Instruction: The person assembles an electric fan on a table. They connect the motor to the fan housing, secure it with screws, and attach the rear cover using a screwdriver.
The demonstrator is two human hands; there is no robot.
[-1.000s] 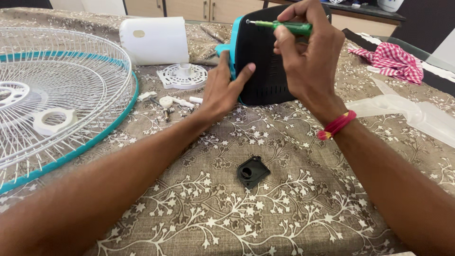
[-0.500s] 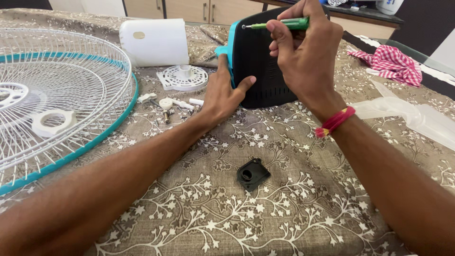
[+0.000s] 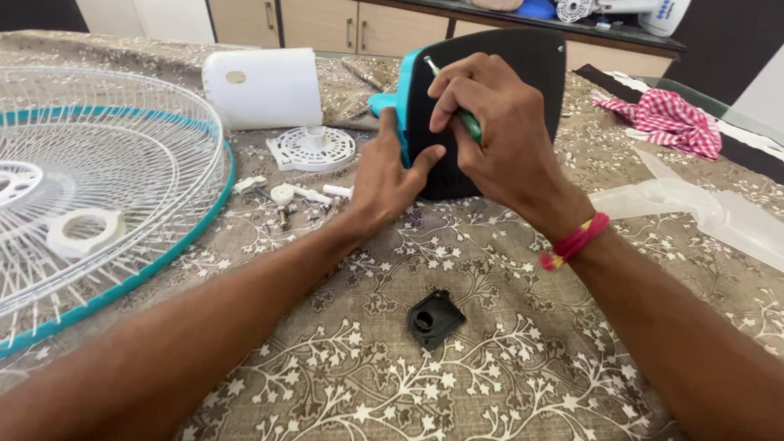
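Green screwdriver (image 3: pixel 467 122) in right hand (image 3: pixel 490 139), seemingly touching black housing (image 3: pixel 506 65).

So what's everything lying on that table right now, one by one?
fan base: 1, black with teal edge, stood upright at table centre back
screwdriver: 1, green handle, tip near the base's top edge
fan guard: 1, white wire with teal rim, left
white ring nut: 1, lying on the guard
white housing: 1, behind the guard
white vented disc: 1, before the housing
small screws and knobs: several, white and metal, left of the base
black bracket: 1, front centre
checked cloth: 1, red and white, right rear
clear plastic bag: 1, right
tablecloth: brown, white floral
left hand: steadies the base
right hand: grip on screwdriver, red wrist thread
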